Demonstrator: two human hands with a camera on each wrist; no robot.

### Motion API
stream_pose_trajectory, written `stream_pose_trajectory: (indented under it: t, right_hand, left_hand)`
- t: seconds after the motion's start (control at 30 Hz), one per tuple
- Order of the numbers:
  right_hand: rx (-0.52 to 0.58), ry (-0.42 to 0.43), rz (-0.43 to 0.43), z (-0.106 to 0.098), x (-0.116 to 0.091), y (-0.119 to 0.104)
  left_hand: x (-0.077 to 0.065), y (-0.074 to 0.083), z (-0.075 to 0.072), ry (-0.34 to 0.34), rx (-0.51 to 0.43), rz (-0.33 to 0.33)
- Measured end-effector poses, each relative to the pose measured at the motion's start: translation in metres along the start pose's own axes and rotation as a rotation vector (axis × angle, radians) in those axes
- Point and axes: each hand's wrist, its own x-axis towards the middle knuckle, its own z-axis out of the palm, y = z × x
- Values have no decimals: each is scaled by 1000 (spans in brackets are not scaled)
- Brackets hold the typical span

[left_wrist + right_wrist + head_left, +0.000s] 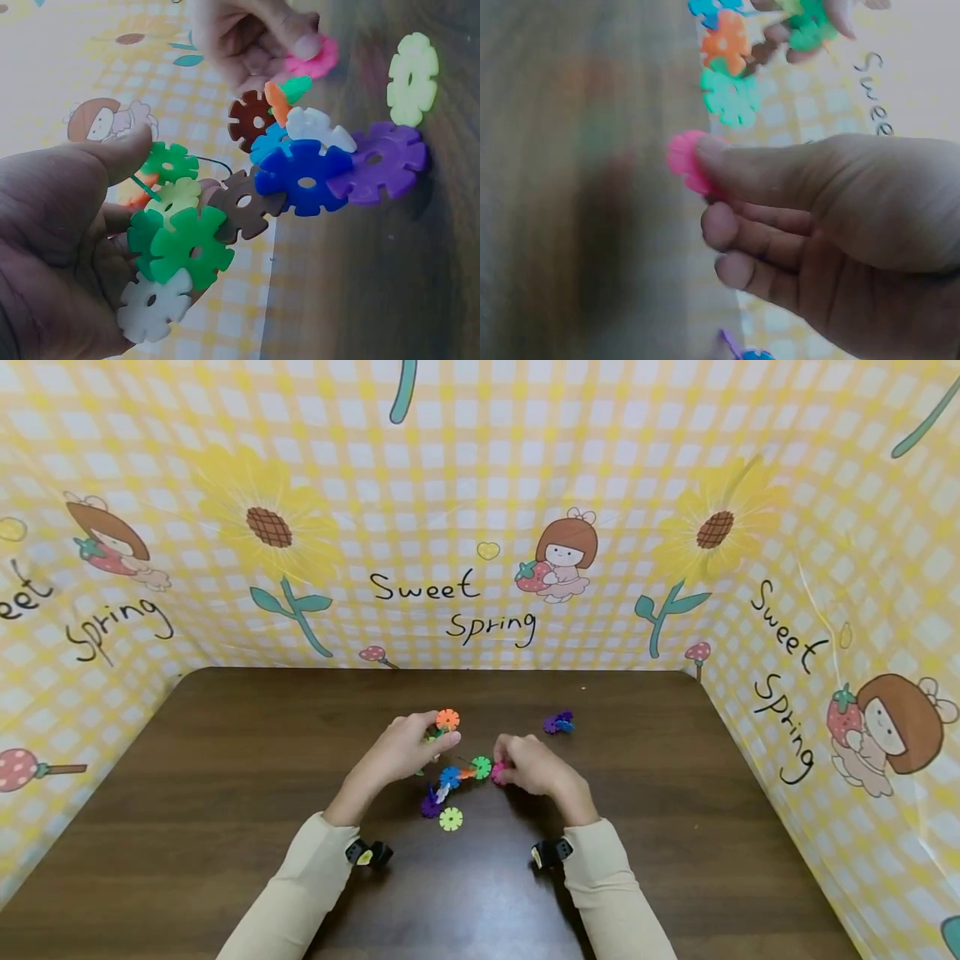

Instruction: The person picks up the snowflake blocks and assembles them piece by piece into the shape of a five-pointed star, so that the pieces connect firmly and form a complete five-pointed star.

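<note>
My left hand (405,747) holds a joined cluster of notched plastic snowflake discs. In the left wrist view, green (196,247), white (166,311) and brown (234,217) discs show in or beside that hand; an orange disc (447,719) tops it in the head view. My right hand (534,766) pinches a pink snowflake disc (684,159) between thumb and index finger, its other fingers curled. Just left of the pink disc, a joined chain ends in a green disc (482,767), with orange, blue (449,777), white and purple discs (431,805) further along.
A pale yellow-green disc (451,819) lies on the brown table (225,827) at the chain's near side. Further back to the right sits a small purple and blue disc cluster (558,722). Yellow checked cloth (420,518) walls the table's back and sides.
</note>
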Motion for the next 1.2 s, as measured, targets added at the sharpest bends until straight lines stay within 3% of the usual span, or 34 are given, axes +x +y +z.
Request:
stream_pose_trajectory:
  t: [0.27, 0.37, 0.73, 0.9, 1.2]
  right_hand:
    - [22, 265, -180, -18, -2, -3]
    - [82, 309, -214, -21, -2, -10]
    - [212, 290, -194, -17, -1, -19]
    - [253, 276, -180, -18, 0, -19]
    - [371, 281, -183, -20, -2, -18]
  left_hand:
    - [2, 2, 2, 92, -178, 138]
    - [1, 5, 3, 139, -228, 172]
    - [2, 9, 9, 233, -346, 169]
    - [2, 11, 9, 229, -366, 181]
    - [2, 17, 14, 213, -412, 145]
